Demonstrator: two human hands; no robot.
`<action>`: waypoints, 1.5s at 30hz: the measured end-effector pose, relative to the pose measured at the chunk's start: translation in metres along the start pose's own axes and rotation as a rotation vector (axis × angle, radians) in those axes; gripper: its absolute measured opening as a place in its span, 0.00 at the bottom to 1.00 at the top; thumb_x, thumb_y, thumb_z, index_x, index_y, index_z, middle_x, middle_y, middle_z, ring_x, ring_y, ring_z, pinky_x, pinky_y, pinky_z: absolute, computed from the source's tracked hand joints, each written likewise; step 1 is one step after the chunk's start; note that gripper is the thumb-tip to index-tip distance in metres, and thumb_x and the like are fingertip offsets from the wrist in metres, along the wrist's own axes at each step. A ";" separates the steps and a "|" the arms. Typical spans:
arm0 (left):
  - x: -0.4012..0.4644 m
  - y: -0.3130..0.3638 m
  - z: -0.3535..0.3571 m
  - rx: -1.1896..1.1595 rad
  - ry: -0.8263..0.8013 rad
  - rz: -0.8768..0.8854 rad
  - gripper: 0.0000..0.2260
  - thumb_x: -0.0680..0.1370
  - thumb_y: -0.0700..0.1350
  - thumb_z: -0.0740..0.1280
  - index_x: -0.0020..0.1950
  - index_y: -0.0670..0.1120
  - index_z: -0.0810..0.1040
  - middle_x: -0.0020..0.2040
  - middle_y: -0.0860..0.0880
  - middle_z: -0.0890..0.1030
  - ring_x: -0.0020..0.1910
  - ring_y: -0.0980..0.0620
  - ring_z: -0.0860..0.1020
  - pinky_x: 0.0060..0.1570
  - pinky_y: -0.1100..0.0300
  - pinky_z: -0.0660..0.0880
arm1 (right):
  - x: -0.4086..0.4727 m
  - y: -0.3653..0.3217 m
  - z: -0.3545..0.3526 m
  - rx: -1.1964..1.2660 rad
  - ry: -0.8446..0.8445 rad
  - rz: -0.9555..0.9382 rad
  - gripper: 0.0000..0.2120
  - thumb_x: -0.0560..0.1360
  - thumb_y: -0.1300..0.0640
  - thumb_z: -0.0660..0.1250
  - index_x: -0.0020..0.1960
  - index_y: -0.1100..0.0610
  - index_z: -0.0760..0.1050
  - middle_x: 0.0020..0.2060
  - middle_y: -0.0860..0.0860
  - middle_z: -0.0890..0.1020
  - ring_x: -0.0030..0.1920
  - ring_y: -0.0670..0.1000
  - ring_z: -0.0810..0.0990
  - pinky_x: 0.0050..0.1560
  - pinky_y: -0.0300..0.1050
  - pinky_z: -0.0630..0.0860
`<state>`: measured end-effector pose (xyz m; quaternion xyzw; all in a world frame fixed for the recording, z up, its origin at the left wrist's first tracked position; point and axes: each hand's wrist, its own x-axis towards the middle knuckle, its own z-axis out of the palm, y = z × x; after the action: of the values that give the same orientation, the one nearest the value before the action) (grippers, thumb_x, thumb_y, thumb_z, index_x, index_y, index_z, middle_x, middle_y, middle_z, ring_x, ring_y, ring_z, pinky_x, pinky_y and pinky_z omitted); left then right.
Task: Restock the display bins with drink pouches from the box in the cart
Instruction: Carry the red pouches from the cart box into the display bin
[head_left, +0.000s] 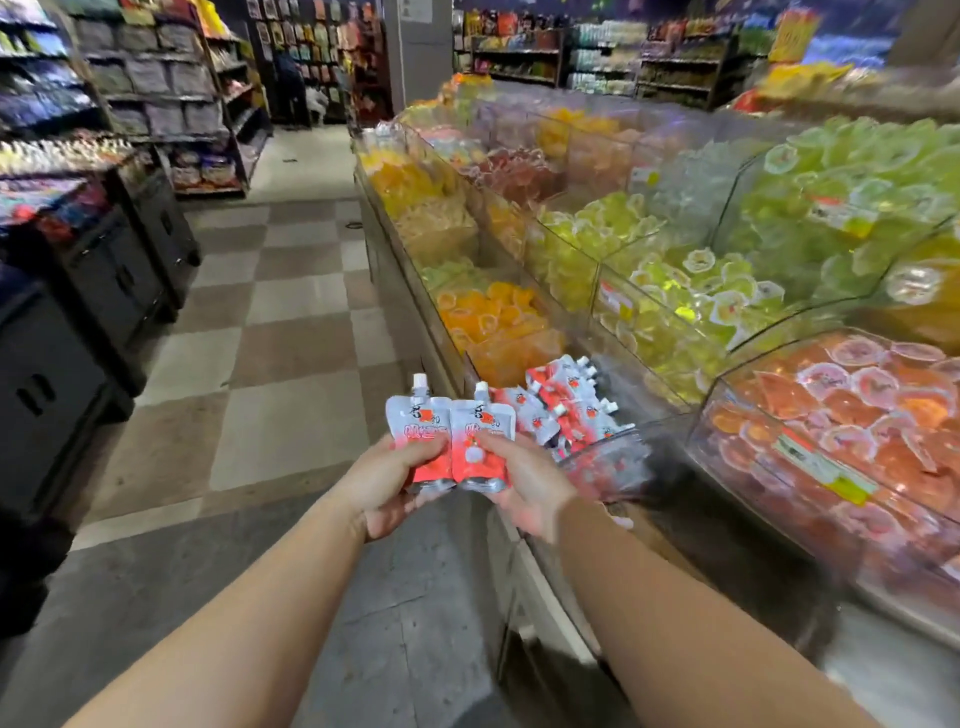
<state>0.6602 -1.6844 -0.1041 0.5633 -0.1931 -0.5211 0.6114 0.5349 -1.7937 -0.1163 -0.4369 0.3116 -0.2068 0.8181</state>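
The left hand (387, 488) grips one drink pouch (422, 441) and the right hand (524, 486) grips another pouch (480, 447), side by side, upright, just short of the clear bin (608, 457) that holds more red pouches (563, 405). This looks like the placing step; next, both need carrying over the rim and releasing.
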 end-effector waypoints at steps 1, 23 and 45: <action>0.015 0.010 -0.009 0.020 -0.028 -0.022 0.12 0.78 0.41 0.66 0.62 0.45 0.78 0.52 0.45 0.84 0.48 0.49 0.83 0.47 0.55 0.82 | 0.013 -0.002 0.006 0.019 0.027 0.008 0.07 0.76 0.59 0.67 0.53 0.57 0.81 0.49 0.56 0.85 0.49 0.54 0.84 0.56 0.54 0.79; 0.291 0.067 0.066 0.286 -0.410 -0.248 0.13 0.77 0.41 0.65 0.33 0.46 0.80 0.21 0.51 0.70 0.29 0.50 0.73 0.38 0.55 0.72 | 0.125 -0.012 -0.064 -0.006 1.072 0.077 0.06 0.73 0.68 0.67 0.45 0.58 0.73 0.36 0.53 0.77 0.33 0.50 0.74 0.35 0.41 0.74; 0.357 0.041 0.077 0.856 -0.984 -0.472 0.22 0.60 0.49 0.76 0.51 0.47 0.78 0.53 0.46 0.83 0.56 0.43 0.80 0.63 0.42 0.73 | 0.152 -0.002 -0.063 -0.451 1.203 0.755 0.09 0.75 0.57 0.69 0.52 0.61 0.77 0.44 0.55 0.80 0.43 0.52 0.79 0.44 0.40 0.76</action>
<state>0.7502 -2.0347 -0.1709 0.4802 -0.5087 -0.7131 0.0469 0.6004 -1.9245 -0.1910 -0.2687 0.8693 -0.0463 0.4124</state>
